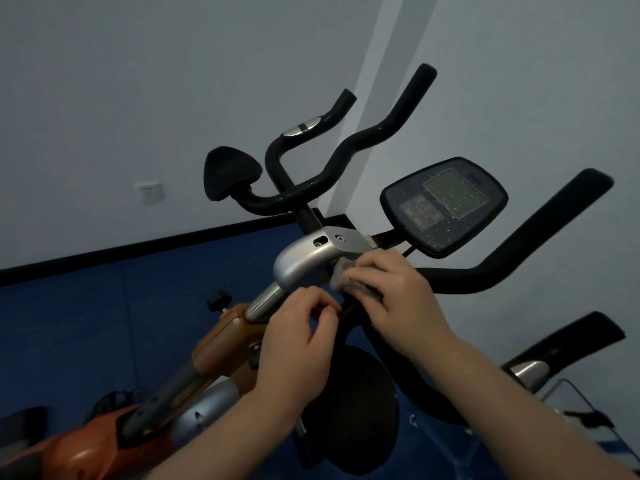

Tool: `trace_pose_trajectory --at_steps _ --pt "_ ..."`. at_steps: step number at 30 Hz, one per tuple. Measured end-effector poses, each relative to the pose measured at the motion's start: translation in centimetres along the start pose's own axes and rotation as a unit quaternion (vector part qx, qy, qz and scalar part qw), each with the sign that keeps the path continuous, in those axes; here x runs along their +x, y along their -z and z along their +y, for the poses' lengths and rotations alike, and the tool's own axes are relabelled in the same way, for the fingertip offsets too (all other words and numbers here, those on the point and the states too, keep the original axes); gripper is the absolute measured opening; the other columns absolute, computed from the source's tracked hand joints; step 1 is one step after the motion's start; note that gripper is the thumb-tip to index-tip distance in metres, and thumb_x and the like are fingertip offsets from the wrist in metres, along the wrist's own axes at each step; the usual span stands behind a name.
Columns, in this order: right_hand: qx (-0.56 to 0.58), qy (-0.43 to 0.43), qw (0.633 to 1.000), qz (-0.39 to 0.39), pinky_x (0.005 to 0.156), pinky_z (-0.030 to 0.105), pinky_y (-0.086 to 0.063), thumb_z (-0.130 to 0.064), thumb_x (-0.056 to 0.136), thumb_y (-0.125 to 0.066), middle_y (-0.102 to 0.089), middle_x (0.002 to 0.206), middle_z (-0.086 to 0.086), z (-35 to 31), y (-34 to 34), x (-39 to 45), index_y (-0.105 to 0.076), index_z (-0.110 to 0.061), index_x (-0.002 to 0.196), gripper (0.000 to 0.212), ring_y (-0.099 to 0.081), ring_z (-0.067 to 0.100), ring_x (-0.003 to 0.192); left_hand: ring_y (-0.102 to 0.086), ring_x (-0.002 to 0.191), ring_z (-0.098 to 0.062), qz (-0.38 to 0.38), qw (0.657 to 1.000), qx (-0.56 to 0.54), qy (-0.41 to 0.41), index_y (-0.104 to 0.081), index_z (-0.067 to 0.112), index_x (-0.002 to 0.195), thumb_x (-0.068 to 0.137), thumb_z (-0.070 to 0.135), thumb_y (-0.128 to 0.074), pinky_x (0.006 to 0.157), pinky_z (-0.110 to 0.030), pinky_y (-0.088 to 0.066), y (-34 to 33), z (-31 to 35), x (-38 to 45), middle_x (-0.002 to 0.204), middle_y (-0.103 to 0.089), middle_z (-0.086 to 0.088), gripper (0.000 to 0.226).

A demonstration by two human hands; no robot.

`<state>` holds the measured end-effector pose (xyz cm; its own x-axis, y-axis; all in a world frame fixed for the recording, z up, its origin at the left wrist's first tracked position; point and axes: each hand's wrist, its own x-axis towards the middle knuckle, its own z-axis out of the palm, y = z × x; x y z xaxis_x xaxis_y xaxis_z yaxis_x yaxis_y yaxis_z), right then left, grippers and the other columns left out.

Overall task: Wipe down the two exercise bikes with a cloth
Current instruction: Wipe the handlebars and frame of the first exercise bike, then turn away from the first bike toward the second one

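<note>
R hand point(398, 292) presses cloth point(341, 273) on bike stem point(304, 259).

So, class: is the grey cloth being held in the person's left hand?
No, the crumpled grey cloth sits under the right hand, pressed beside the silver handlebar bracket.
</note>
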<state>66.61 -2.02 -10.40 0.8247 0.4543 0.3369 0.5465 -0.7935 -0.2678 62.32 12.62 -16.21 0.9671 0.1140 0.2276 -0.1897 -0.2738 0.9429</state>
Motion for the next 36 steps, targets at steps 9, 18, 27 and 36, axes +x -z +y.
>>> trace_pose_trajectory --at_steps 9,18,27,36 --pt "-0.001 -0.06 0.994 0.09 0.08 0.025 -0.046 -0.007 0.079 -0.071 -0.063 0.096 0.0 -2.7 -0.2 -3.6 -0.074 -0.015 0.099 0.022 -0.052 0.015 0.094 -0.06 0.069 -0.011 0.015 0.999 -0.038 0.029 -0.06 0.03 0.075 0.084 0.029 -0.047 0.063 -0.032 -0.049 -0.2 0.0 -0.3 0.073 -0.063 0.005 0.016" --pt "0.211 -0.108 0.971 0.019 0.089 0.023 -0.046 -0.023 0.081 -0.071 -0.059 0.099 -0.018 -2.5 0.9 -5.5 -0.071 -0.033 0.1 0.022 -0.053 0.002 0.102 -0.06 0.071 -0.002 -0.014 0.995 0.061 0.074 -0.062 0.028 0.078 0.094 0.032 -0.047 0.062 -0.023 -0.044 1.3 1.0 -1.3 0.074 -0.065 0.01 0.022" --pt "0.265 0.005 0.964 -0.003 0.088 0.031 -0.05 -0.021 0.08 -0.072 -0.059 0.099 -0.014 -9.1 -1.7 -3.1 -0.071 -0.027 0.098 0.019 -0.058 0.008 0.1 -0.059 0.073 0.003 0.121 0.966 0.142 0.176 -0.063 0.035 0.078 0.091 0.041 -0.048 0.061 -0.027 -0.047 8.8 -0.8 -8.7 0.078 -0.067 0.013 0.021" --pt "0.266 0.072 0.938 -0.211 0.084 0.024 -0.047 -0.03 0.082 -0.069 -0.053 0.095 -0.02 -19.8 -10.5 -10.4 -0.066 -0.035 0.093 0.012 -0.053 0.002 0.095 -0.062 0.071 -0.009 0.22 0.906 0.179 0.315 -0.061 0.023 0.077 0.094 0.031 -0.052 0.07 -0.039 -0.053 17.8 -5.3 -22.4 0.074 -0.067 0.004 0.021"
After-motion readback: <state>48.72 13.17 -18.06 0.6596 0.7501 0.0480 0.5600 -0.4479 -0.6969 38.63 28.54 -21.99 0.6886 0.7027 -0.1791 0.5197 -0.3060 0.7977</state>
